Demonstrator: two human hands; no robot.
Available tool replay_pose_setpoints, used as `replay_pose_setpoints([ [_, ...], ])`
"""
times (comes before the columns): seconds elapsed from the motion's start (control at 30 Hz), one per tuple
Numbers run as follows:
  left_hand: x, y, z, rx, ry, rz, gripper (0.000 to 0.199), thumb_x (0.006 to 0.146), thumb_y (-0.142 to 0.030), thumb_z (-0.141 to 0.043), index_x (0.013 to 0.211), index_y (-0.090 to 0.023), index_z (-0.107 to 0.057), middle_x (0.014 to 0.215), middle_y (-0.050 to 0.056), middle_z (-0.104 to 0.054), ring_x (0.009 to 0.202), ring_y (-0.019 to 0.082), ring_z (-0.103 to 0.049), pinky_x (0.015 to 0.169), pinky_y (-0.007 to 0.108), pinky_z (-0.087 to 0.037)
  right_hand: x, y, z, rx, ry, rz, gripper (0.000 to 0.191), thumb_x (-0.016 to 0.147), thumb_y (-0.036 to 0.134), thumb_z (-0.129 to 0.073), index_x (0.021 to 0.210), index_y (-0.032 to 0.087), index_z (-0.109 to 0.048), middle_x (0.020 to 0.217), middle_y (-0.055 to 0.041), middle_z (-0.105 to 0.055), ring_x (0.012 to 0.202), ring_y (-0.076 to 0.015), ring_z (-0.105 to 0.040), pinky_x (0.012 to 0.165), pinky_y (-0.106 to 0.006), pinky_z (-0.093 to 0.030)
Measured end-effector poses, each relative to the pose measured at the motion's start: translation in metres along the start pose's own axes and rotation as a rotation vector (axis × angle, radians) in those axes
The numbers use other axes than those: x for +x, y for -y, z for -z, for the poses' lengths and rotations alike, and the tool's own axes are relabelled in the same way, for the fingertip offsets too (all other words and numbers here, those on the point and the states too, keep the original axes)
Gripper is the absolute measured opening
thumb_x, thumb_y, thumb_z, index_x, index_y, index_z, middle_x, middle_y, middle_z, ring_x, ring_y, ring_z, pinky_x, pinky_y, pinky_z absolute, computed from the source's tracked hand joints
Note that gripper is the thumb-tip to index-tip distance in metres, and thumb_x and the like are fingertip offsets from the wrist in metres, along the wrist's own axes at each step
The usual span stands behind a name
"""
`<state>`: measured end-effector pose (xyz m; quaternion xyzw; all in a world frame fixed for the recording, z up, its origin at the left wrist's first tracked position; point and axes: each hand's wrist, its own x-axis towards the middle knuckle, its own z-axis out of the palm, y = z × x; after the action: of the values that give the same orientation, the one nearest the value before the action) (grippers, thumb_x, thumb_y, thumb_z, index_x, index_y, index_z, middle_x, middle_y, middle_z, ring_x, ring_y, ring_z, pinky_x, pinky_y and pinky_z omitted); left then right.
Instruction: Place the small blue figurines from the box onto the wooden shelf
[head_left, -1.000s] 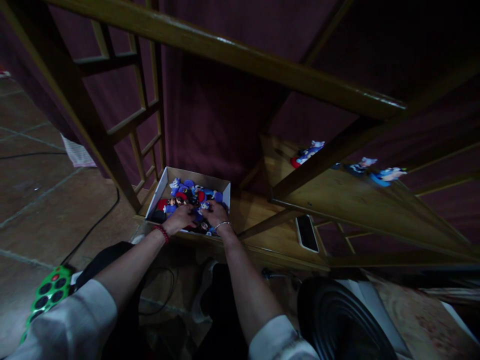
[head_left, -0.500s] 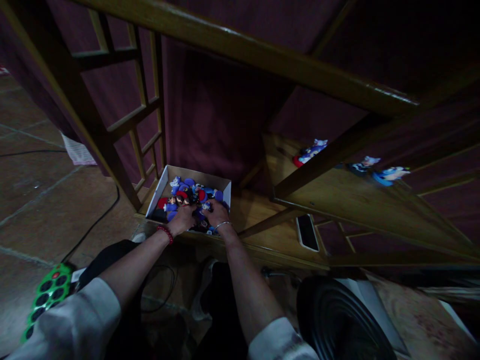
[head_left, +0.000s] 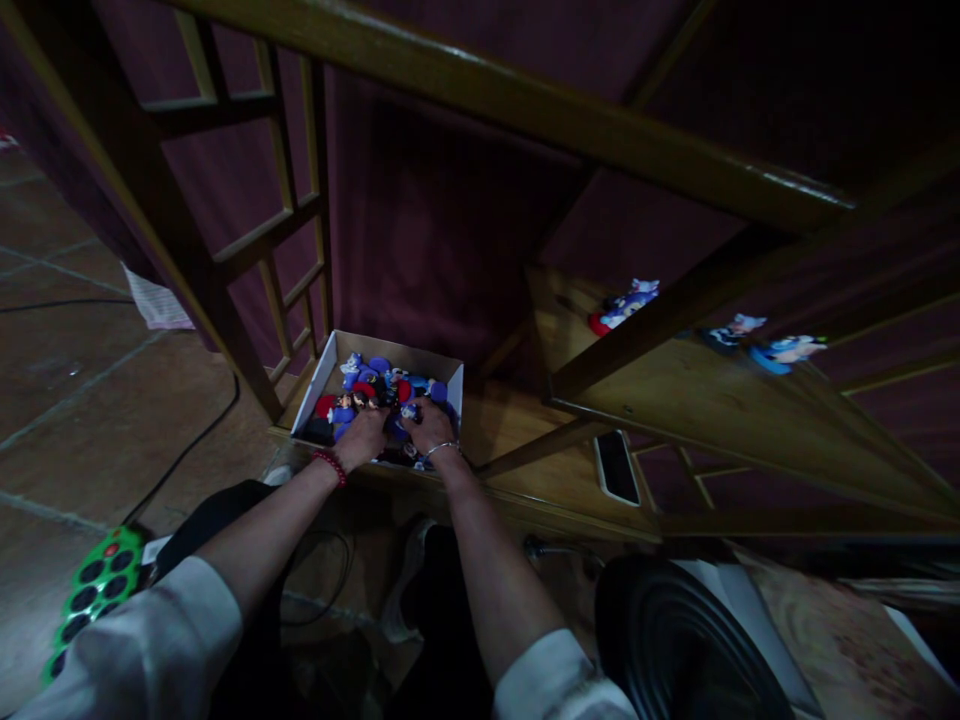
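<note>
A shallow white cardboard box (head_left: 316, 385) stands on the low wooden shelf, full of small blue, red and black figurines (head_left: 365, 400). Both of my hands reach into its near side. My left hand (head_left: 365, 437), with a red bead bracelet at the wrist, lies among the figurines, its fingers curled and their tips hidden. Close beside it, my right hand (head_left: 429, 428), wearing a silver bangle, has its thumb and fingers closed around a blue figurine (head_left: 409, 411).
Three figurines stand on the higher shelf (head_left: 660, 400) at the right. A phone (head_left: 617, 466) lies on the lower shelf. Wooden bars (head_left: 487, 90) cross above my hands. A black ribbed round stool (head_left: 675, 630) and a green device with black pads (head_left: 94, 600) flank my legs.
My hands stay in the box and shift only slightly among the figurines. The view has moved a little.
</note>
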<state>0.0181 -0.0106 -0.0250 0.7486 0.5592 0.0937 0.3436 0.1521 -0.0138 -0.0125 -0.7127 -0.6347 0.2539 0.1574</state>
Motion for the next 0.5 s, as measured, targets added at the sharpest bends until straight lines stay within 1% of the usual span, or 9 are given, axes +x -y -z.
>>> replay_pose_setpoints([
  [0.17,-0.0018,-0.0014,0.0006,0.043,-0.026,-0.065,0.027,0.068,-0.007,-0.047,0.091,-0.012,-0.059,0.084,0.011,-0.065,0.076,0.018,-0.061,0.065,0.023,-0.041,-0.0007,-0.0017,0.0017,-0.060,0.017,0.007,0.028,0.071,0.023,-0.058,0.099,0.022,-0.057,0.095,-0.0037,-0.064,0.086,-0.0159,-0.059,0.075,-0.025,-0.043],
  [0.27,-0.0032,-0.0025,0.0012,0.053,-0.039,-0.080,0.028,0.068,-0.007,-0.046,0.091,-0.013,-0.060,0.085,0.011,-0.065,0.080,0.018,-0.060,0.066,0.023,-0.041,-0.0008,-0.0016,0.0019,-0.080,0.025,0.006,0.029,0.071,0.024,-0.058,0.099,0.021,-0.058,0.095,-0.0040,-0.064,0.086,-0.0164,-0.059,0.075,-0.025,-0.043],
  [0.37,-0.0030,-0.0021,0.0015,0.002,-0.023,-0.050,0.030,0.068,-0.006,-0.045,0.093,-0.014,-0.060,0.076,0.009,-0.066,0.072,0.016,-0.061,0.062,0.021,-0.041,0.0001,-0.0024,0.0005,-0.080,0.025,0.004,0.029,0.070,0.025,-0.059,0.100,0.021,-0.057,0.094,-0.0036,-0.064,0.086,-0.0164,-0.059,0.075,-0.025,-0.043],
  [0.5,-0.0001,0.0006,0.0016,-0.103,0.011,0.043,0.031,0.070,-0.005,-0.042,0.094,-0.014,-0.060,0.061,0.004,-0.063,0.057,0.012,-0.058,0.051,0.018,-0.038,0.0024,-0.0050,-0.0024,-0.080,0.017,0.009,0.028,0.070,0.026,-0.059,0.097,0.022,-0.058,0.095,-0.0032,-0.064,0.087,-0.0163,-0.058,0.075,-0.025,-0.043],
])
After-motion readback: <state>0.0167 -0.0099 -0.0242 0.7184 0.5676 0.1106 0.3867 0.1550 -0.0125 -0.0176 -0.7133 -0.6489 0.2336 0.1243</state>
